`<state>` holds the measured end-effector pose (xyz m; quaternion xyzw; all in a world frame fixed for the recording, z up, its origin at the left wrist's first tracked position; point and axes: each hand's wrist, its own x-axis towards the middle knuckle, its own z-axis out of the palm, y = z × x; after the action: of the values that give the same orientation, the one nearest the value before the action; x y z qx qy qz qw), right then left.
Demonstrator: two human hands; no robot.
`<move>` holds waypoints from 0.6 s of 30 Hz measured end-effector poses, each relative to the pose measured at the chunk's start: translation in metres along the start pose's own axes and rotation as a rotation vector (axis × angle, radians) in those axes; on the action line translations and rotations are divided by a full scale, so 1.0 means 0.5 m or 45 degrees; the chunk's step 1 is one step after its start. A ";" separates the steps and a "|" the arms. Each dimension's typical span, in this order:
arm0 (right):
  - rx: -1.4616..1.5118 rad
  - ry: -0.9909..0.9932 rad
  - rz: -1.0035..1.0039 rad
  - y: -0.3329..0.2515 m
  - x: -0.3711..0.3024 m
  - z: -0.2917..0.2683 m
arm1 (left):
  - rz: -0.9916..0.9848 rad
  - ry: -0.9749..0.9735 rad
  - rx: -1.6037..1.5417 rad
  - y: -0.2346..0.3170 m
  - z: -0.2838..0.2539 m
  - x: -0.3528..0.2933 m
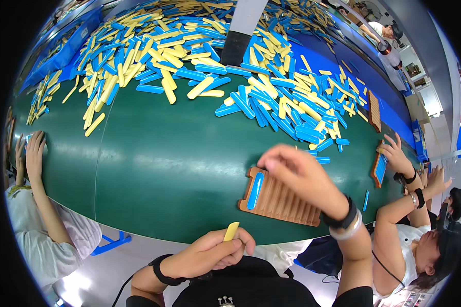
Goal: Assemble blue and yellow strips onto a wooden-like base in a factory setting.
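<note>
Broadly, a green table (164,169) spread out, its far side strewn with a heap of blue and yellow strips (210,68). Near its front edge lay a brown grooved tray (284,203). Over that hung the right hand (296,166), fingers loosely curled, too blurred to tell any grip. A blue strip (255,190) lay in the leftmost groove; the left hand (212,250) pinched a yellow strip (231,231).
</note>
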<state>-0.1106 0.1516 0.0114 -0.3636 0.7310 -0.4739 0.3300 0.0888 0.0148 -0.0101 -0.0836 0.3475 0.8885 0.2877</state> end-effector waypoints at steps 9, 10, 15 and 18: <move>0.724 -0.080 0.517 -0.063 -0.063 0.005 | 0.199 0.106 0.539 -0.016 0.032 0.050; 0.725 -0.073 0.512 -0.058 -0.055 -0.010 | 0.186 0.120 0.698 -0.017 0.027 0.057; 0.466 -0.175 0.549 -0.021 -0.043 -0.030 | 0.409 0.165 1.023 -0.040 0.024 0.061; -0.314 -0.219 0.072 0.023 -0.033 -0.024 | 0.556 0.176 1.130 -0.054 0.028 0.064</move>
<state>-0.1146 0.1745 0.0070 -0.4200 0.7625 -0.3383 0.3574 0.0787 0.0546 -0.0261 0.0629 0.7198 0.6868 0.0791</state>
